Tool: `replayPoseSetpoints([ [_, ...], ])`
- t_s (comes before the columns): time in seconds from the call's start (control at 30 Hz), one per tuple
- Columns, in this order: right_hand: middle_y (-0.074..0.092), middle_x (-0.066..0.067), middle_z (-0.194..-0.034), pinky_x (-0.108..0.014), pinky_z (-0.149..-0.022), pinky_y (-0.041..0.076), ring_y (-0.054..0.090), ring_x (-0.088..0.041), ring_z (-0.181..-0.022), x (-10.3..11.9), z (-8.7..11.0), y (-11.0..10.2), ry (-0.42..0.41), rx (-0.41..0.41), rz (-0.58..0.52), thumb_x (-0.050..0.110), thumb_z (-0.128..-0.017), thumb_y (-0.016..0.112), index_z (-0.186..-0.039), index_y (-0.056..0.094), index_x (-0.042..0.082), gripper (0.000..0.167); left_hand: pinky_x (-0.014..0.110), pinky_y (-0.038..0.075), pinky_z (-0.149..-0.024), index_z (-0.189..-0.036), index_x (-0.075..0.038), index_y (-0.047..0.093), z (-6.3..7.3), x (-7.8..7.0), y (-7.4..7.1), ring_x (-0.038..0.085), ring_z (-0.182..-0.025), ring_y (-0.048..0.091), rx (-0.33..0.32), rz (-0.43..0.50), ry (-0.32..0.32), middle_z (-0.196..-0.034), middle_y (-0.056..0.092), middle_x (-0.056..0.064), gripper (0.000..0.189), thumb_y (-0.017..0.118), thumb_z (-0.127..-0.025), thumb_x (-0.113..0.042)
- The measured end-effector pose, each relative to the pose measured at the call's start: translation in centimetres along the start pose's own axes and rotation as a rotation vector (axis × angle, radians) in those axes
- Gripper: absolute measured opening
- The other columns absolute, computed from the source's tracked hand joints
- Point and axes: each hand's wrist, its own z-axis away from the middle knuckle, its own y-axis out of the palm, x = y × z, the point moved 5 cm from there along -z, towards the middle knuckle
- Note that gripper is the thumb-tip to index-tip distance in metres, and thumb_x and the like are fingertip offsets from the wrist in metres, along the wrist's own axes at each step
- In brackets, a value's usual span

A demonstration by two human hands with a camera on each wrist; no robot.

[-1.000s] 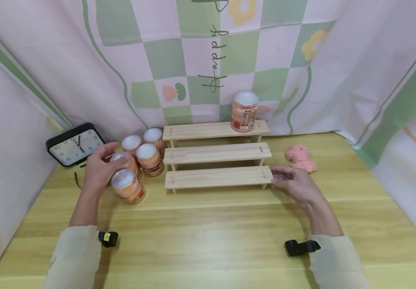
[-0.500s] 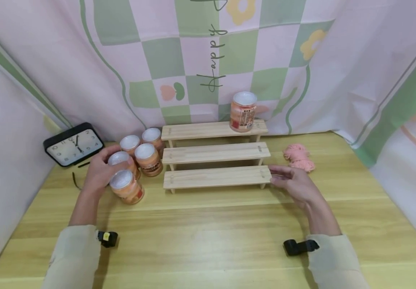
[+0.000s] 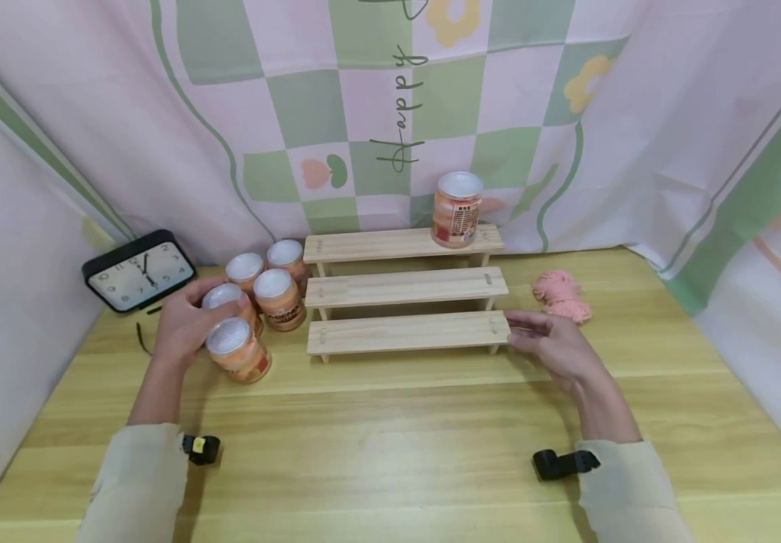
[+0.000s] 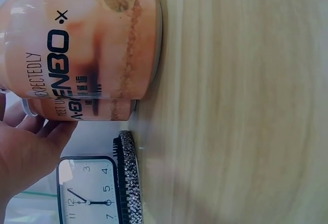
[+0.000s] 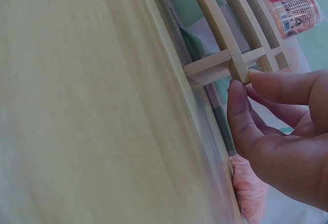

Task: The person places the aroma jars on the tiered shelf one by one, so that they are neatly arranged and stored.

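My left hand (image 3: 183,320) has its fingers and thumb round an orange-pink jar (image 3: 219,294) with a whitish lid, at the left of the table. A similar jar (image 3: 241,353) stands just in front of it and hides part of it, in the left wrist view too. Several more such jars (image 3: 280,302) stand behind and to the right. With thumb and fingers, my right hand (image 3: 560,348) pinches the right end of the lowest board of a three-step wooden rack (image 3: 407,332). One jar (image 3: 457,215) stands upright towards the right on the top step.
A black-framed clock (image 3: 142,273) leans at the back left, with a dark brush (image 4: 128,178) beside it in the left wrist view. Pink yarn (image 3: 562,296) lies right of the rack. A patterned curtain (image 3: 377,98) hangs behind the wooden table (image 3: 390,460).
My left hand's fingers and thumb have come in around the jar, which stays in its place. The right hand keeps its pinch on the rack.
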Motion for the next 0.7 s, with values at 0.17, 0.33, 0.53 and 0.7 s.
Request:
replayPoseSetpoints([
  [0.17,0.038,-0.032,-0.151,-0.027,-0.096,0.052,0.061,-0.007,-0.103,0.0,0.0,0.0,0.008,-0.002,-0.001,-0.005,-0.1,0.056,-0.151,0.036,-0.01,0.055,0.024,0.043,-0.088,-0.14,-0.002,0.06,0.2,-0.3,-0.1,0.021,-0.118,0.052,-0.013,-0.034,0.024,-0.136,0.059,0.017,0.067,0.085,-0.084,-0.03],
  [0.33,0.039,-0.032,-0.15,-0.028,-0.096,0.052,0.061,-0.007,-0.103,0.0,0.0,0.0,0.009,-0.002,-0.002,-0.005,-0.1,0.056,-0.151,0.036,-0.01,0.055,0.023,0.044,-0.087,-0.138,-0.002,0.062,0.4,-0.7,-0.4,0.022,-0.117,0.053,-0.032,-0.077,0.061,-0.134,0.061,0.018,0.066,0.084,-0.085,-0.033],
  [0.53,0.039,-0.031,-0.15,-0.028,-0.096,0.052,0.061,-0.007,-0.103,-0.2,0.0,0.0,0.019,-0.002,-0.001,-0.004,-0.1,0.056,-0.151,0.037,-0.009,0.055,0.021,0.046,-0.08,-0.131,-0.004,0.068,0.7,-1.7,-0.7,0.013,-0.099,0.058,-0.062,-0.126,0.147,-0.122,0.067,0.018,0.058,0.085,-0.084,-0.033],
  [0.7,0.039,-0.03,-0.151,-0.027,-0.097,0.052,0.061,-0.008,-0.104,-0.1,-0.1,0.0,0.017,0.002,0.006,-0.003,-0.1,0.057,-0.151,0.037,-0.008,0.055,0.018,0.046,-0.072,-0.133,-0.003,0.066,0.8,-2.6,-1.0,0.01,-0.09,0.057,-0.069,-0.174,0.194,-0.12,0.067,0.02,0.06,0.084,-0.084,-0.032],
])
